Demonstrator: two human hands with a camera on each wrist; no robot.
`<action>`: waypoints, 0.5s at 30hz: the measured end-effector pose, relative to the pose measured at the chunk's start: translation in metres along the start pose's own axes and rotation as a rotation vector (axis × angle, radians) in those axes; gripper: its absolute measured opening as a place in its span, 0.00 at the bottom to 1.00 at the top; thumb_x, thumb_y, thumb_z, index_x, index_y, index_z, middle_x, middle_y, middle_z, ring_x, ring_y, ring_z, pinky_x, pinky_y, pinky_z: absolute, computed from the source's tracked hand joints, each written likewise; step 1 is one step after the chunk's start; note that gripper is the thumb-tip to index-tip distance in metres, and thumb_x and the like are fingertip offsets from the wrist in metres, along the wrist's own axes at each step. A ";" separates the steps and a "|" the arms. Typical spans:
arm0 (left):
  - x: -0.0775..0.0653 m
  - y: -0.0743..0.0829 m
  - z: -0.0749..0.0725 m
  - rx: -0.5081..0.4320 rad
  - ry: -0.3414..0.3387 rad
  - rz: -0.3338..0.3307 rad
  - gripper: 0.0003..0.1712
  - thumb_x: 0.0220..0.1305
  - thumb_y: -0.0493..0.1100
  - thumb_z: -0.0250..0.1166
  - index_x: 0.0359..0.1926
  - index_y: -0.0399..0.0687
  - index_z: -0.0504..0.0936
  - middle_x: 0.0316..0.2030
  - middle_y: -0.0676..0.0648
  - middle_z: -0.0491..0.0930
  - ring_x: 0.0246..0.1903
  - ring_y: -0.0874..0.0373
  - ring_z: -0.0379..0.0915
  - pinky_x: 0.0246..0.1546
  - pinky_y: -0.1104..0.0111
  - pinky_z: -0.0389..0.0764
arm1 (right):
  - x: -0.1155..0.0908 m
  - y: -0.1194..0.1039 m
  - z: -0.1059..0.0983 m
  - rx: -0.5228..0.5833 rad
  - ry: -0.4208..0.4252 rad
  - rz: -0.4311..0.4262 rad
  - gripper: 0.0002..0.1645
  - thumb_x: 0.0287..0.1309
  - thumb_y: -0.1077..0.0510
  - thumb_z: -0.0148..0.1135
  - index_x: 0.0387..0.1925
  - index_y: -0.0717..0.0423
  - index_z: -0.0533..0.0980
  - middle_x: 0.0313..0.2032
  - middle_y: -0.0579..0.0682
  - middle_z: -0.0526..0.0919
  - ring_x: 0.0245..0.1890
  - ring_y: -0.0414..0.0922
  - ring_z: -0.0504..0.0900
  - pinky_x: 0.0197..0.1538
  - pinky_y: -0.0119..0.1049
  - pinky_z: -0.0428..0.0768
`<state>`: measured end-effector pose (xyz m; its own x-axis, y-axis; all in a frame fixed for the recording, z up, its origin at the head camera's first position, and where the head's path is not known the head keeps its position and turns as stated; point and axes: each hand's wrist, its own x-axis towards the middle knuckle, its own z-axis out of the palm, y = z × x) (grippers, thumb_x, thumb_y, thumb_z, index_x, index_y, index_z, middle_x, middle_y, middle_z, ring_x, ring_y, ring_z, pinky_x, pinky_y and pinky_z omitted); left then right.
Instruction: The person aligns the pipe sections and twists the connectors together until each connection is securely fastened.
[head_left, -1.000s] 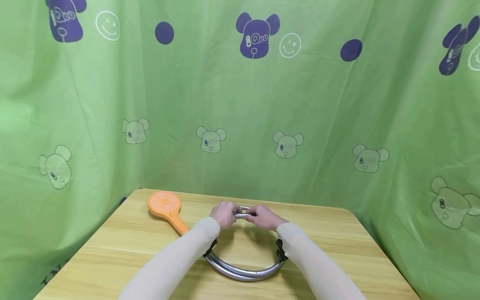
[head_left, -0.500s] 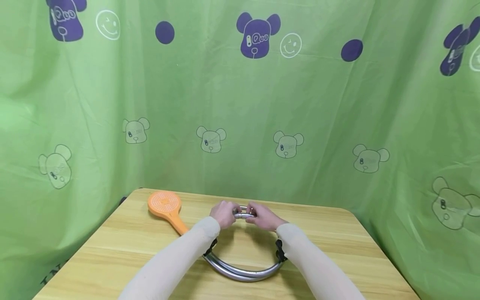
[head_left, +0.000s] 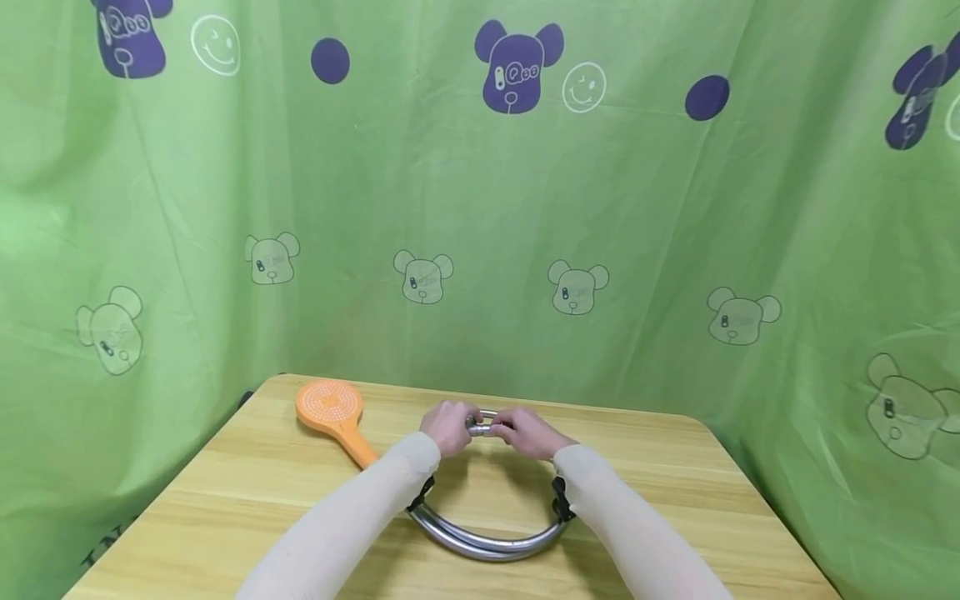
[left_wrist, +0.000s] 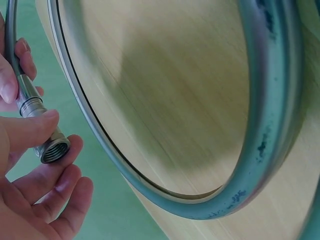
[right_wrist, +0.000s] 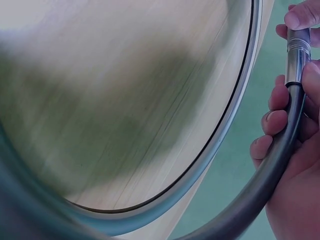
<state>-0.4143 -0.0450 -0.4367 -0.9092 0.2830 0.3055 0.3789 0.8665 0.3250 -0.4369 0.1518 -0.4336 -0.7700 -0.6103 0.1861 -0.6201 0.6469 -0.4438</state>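
Observation:
A silver shower hose [head_left: 487,550] lies coiled in a loop on the table, with one end raised between both hands. My left hand [head_left: 447,428] pinches the metal end nut [left_wrist: 51,149] between thumb and fingers; its internal thread shows in the left wrist view. Close beside it, my right hand [head_left: 531,433] grips the hose just behind the fitting's smooth metal sleeve [right_wrist: 296,70], fingers curled round it in the right wrist view. An orange shower head [head_left: 328,402] rests face up left of the hands, its handle end hidden behind the left sleeve.
The wooden table [head_left: 637,500] carries everything. A green curtain [head_left: 487,192] with bear prints hangs behind it and at both sides. Dark wrist straps [head_left: 561,500] sit over part of the hose loop in the head view.
Fingers of my right hand have shifted slightly left along the fitting, nearer my left hand. The head view has tilted a little. The shower head and hose loop stay put.

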 end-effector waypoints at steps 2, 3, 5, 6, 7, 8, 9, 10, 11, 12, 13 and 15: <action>0.000 0.000 -0.001 0.001 0.000 -0.002 0.24 0.49 0.33 0.72 0.47 0.59 0.88 0.39 0.50 0.88 0.36 0.55 0.80 0.31 0.66 0.80 | 0.000 -0.002 0.000 0.011 -0.011 0.024 0.14 0.71 0.55 0.57 0.40 0.61 0.84 0.25 0.50 0.79 0.24 0.38 0.70 0.28 0.31 0.73; 0.000 0.000 -0.002 0.002 -0.001 -0.002 0.24 0.49 0.33 0.73 0.47 0.59 0.88 0.39 0.50 0.88 0.36 0.55 0.80 0.31 0.66 0.79 | 0.000 -0.003 0.000 0.023 -0.015 0.034 0.14 0.72 0.55 0.57 0.41 0.62 0.84 0.25 0.50 0.79 0.23 0.38 0.70 0.28 0.32 0.73; -0.001 0.000 -0.002 0.006 -0.002 -0.001 0.23 0.49 0.33 0.73 0.47 0.60 0.88 0.39 0.51 0.88 0.36 0.55 0.80 0.30 0.67 0.79 | 0.001 -0.004 0.000 0.037 -0.017 0.052 0.15 0.71 0.54 0.57 0.40 0.62 0.84 0.24 0.49 0.78 0.23 0.38 0.69 0.27 0.32 0.72; -0.001 0.000 -0.003 0.005 -0.003 -0.001 0.23 0.49 0.33 0.72 0.47 0.59 0.88 0.39 0.51 0.88 0.36 0.55 0.80 0.30 0.67 0.79 | 0.001 -0.005 0.000 0.044 -0.017 0.061 0.15 0.71 0.53 0.58 0.40 0.61 0.83 0.25 0.49 0.78 0.23 0.39 0.69 0.27 0.32 0.72; -0.001 0.000 -0.003 0.001 -0.004 0.000 0.23 0.49 0.33 0.72 0.47 0.59 0.88 0.38 0.50 0.88 0.35 0.55 0.80 0.30 0.67 0.79 | 0.001 -0.006 0.000 0.052 -0.015 0.069 0.14 0.70 0.53 0.59 0.40 0.60 0.82 0.25 0.49 0.78 0.23 0.39 0.70 0.27 0.32 0.72; -0.001 0.000 -0.004 -0.003 -0.003 -0.001 0.23 0.49 0.33 0.72 0.47 0.59 0.88 0.38 0.50 0.88 0.35 0.56 0.80 0.29 0.67 0.79 | 0.001 -0.006 0.001 0.062 -0.008 0.072 0.13 0.69 0.53 0.61 0.40 0.60 0.81 0.26 0.49 0.78 0.23 0.39 0.70 0.27 0.32 0.72; -0.001 0.000 -0.004 -0.007 -0.003 -0.002 0.23 0.49 0.33 0.72 0.47 0.59 0.88 0.38 0.50 0.88 0.34 0.56 0.80 0.29 0.67 0.79 | 0.000 -0.007 0.001 0.071 -0.001 0.078 0.11 0.68 0.54 0.62 0.41 0.59 0.79 0.26 0.49 0.78 0.24 0.39 0.70 0.27 0.33 0.72; -0.002 0.000 -0.004 -0.008 -0.003 -0.004 0.23 0.50 0.33 0.72 0.47 0.60 0.88 0.38 0.50 0.88 0.34 0.56 0.80 0.29 0.67 0.78 | 0.000 -0.007 0.002 0.075 0.008 0.081 0.11 0.66 0.54 0.64 0.41 0.58 0.78 0.27 0.49 0.78 0.24 0.39 0.71 0.27 0.33 0.72; -0.002 0.001 -0.005 -0.010 -0.003 -0.005 0.23 0.50 0.33 0.72 0.47 0.60 0.88 0.38 0.50 0.88 0.34 0.56 0.79 0.29 0.67 0.78 | 0.000 -0.006 0.002 0.074 0.016 0.081 0.11 0.65 0.55 0.65 0.41 0.57 0.76 0.27 0.48 0.77 0.25 0.40 0.71 0.27 0.33 0.73; -0.002 0.001 -0.005 -0.012 -0.003 -0.008 0.24 0.50 0.32 0.72 0.47 0.60 0.88 0.38 0.50 0.88 0.34 0.56 0.79 0.29 0.67 0.78 | -0.001 -0.006 0.002 0.076 0.027 0.078 0.11 0.63 0.57 0.67 0.41 0.56 0.74 0.27 0.48 0.77 0.25 0.40 0.71 0.28 0.33 0.73; -0.002 0.001 -0.005 -0.015 0.000 -0.007 0.24 0.50 0.32 0.72 0.47 0.60 0.88 0.38 0.50 0.87 0.33 0.56 0.79 0.29 0.67 0.78 | -0.001 -0.006 0.003 0.077 0.036 0.075 0.12 0.62 0.58 0.67 0.41 0.56 0.72 0.28 0.48 0.76 0.26 0.40 0.71 0.28 0.34 0.73; -0.001 0.001 -0.006 -0.012 0.006 -0.005 0.24 0.50 0.32 0.71 0.47 0.61 0.88 0.38 0.51 0.87 0.34 0.57 0.79 0.29 0.67 0.78 | -0.002 -0.006 0.003 0.071 0.050 0.066 0.13 0.61 0.61 0.68 0.41 0.56 0.71 0.28 0.48 0.76 0.26 0.41 0.72 0.29 0.34 0.74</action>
<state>-0.4117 -0.0470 -0.4316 -0.9101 0.2763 0.3088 0.3764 0.8628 0.3375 -0.4312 0.1478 -0.4337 -0.8163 -0.5429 0.1975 -0.5573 0.6499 -0.5168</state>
